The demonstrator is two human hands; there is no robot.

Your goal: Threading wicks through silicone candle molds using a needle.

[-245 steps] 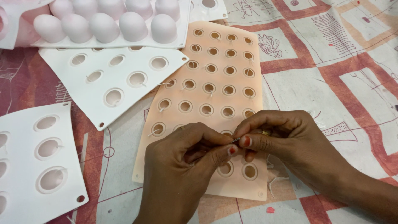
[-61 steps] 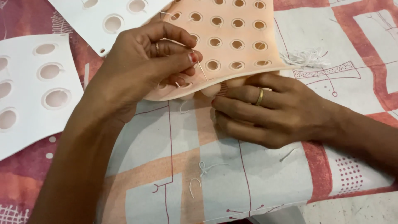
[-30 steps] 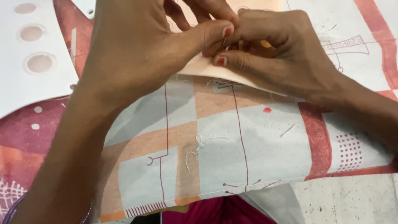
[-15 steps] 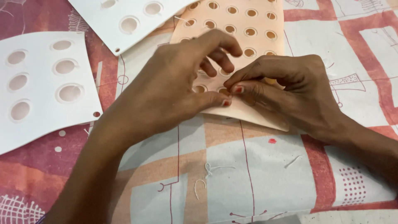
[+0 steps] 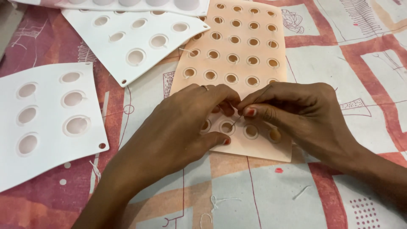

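Both hands point(image 5: 237, 116) over peach mould point(image 5: 237, 55)

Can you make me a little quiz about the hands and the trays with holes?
1. What colour is the tray under both hands?
2. True or false: the right hand pinches something thin at its fingertips.
3. Which hand has its thumb pressed on the tray's near edge: A left hand, B right hand?

Key: 1 peach-orange; 2 true; 3 A.
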